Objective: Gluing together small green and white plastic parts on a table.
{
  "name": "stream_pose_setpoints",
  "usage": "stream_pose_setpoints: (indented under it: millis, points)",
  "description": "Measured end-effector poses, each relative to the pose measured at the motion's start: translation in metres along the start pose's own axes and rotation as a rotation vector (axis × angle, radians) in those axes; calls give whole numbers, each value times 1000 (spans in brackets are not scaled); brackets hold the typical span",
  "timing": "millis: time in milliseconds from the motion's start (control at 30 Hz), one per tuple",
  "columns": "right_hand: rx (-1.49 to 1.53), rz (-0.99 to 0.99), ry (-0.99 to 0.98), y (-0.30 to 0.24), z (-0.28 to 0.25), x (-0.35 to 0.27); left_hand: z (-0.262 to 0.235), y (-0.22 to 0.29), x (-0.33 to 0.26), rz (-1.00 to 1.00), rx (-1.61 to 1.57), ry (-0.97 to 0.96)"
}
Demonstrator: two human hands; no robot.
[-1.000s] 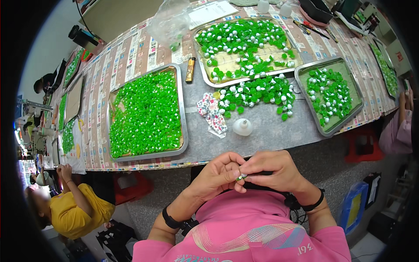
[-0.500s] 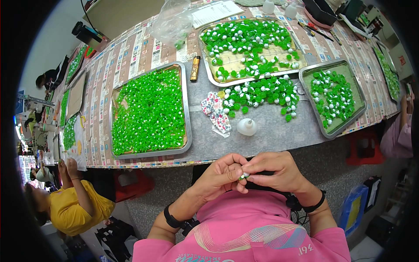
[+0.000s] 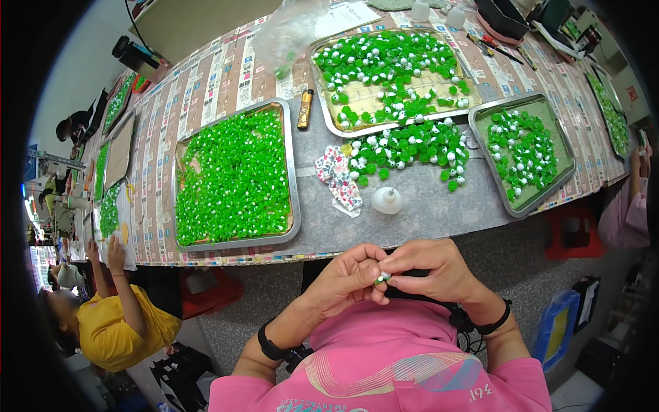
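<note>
My left hand [image 3: 353,273] and my right hand [image 3: 434,269] meet in front of my chest, just off the table's near edge. Pinched between their fingertips is a small green and white piece [image 3: 382,278], mostly covered by the fingers. Its exact kind is too small to make out. On the table ahead lies a loose pile of similar green pieces with white balls [image 3: 412,154]. A small white squeeze bottle [image 3: 388,200] stands closest to my hands, beside a crumpled floral cloth [image 3: 338,178].
Metal trays of green pieces stand at the left [image 3: 294,172], at the back [image 3: 405,129] and at the right [image 3: 508,199]. A dark gold-patterned lighter [image 3: 305,110] lies between two trays, near a clear plastic bag [image 3: 288,38]. A person in yellow [image 3: 127,326] sits at the left.
My hands keep nearly the same pinch on the small piece. The plastic bag at the back has shifted slightly right, and the person in yellow has moved their hands apart.
</note>
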State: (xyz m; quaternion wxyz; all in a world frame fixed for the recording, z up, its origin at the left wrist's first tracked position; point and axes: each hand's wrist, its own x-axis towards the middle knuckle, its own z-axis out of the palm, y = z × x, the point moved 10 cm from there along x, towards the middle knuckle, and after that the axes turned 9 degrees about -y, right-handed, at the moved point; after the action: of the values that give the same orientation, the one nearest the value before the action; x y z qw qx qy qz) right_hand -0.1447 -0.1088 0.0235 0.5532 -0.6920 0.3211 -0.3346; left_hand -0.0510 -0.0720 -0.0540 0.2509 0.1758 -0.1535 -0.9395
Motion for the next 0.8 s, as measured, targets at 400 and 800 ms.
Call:
stream_pose_setpoints:
  millis: [400, 800]
  points:
    - [-192, -82, 68, -19, -3, 2, 2, 25, -12, 111, 300, 172]
    - [-236, -4, 57, -20, -13, -1, 16, 36, -7, 98, 388, 116]
